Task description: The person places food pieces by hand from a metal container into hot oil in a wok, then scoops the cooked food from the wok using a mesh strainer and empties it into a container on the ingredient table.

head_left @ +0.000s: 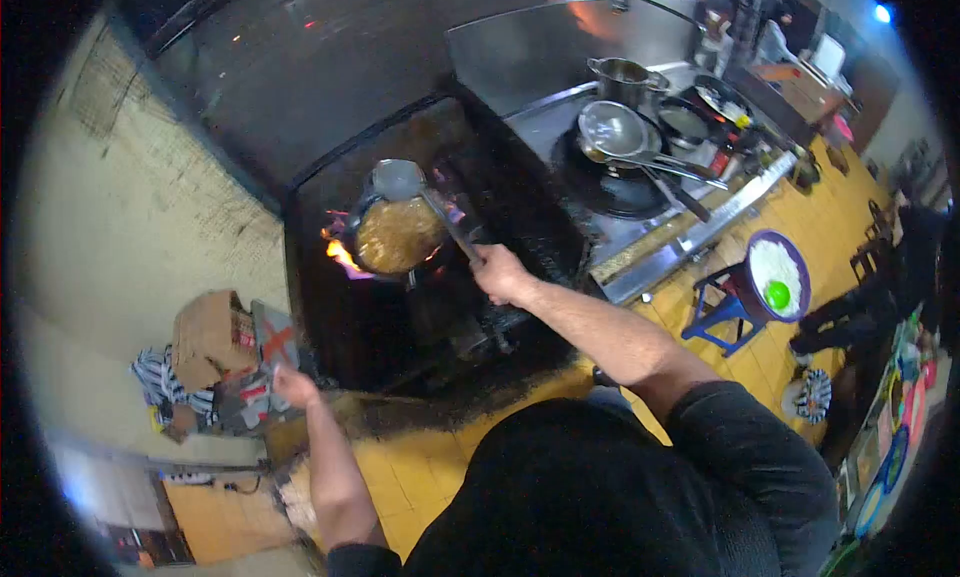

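My right hand (pixel 500 274) is wrapped round the handle of a metal ladle (pixel 399 180). The ladle's bowl hangs over the far edge of a dark wok (pixel 362 215). Brown, bubbling food (pixel 400 235) fills the wok, which sits on the black stove (pixel 450 312). Orange flames (pixel 341 252) show at the wok's left side. Near the stove's left front corner is my left hand (pixel 294 387), beside a grey box (pixel 274 337) with a red cross. Its fingers are too small and blurred to make out, and so is anything in them.
A cardboard box (pixel 207 339) stands at the left by the wall. On the right counter are a pot (pixel 622 80), a strainer (pixel 612 129) and pans. A purple tub (pixel 799 267) of white food with a green bowl rests on a blue stool (pixel 722 322).
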The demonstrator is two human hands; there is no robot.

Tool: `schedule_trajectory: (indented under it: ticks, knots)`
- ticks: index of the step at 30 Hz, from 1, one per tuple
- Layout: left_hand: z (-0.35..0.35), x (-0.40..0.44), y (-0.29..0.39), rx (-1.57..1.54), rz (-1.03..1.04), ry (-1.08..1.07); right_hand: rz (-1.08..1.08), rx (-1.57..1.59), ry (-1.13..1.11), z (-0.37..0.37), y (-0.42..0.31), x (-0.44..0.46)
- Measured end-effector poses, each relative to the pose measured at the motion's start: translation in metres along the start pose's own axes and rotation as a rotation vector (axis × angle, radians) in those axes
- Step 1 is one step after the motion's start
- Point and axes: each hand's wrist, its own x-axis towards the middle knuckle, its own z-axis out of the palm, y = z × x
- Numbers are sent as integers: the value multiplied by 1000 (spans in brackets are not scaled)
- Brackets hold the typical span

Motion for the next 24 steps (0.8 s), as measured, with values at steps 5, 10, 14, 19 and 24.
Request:
schedule_trajectory:
  ticks: [5,10,14,19,24]
  knots:
    - [-30,-150,69,656,44,322,101,279,-141,-59,28,13]
    - [-85,-407,-9,1576,-313,-470,104,880,-265,-189,37,-19]
    - [-57,-546,17,1331,-750,-960,199,937,-116,-288,96,-60]
    - [-20,-585,23,1213,-758,-1058,283,971,-116,-335,238,-81]
    - [55,-547,47,726,-947,-481,413,921,-117,-314,347,-74]
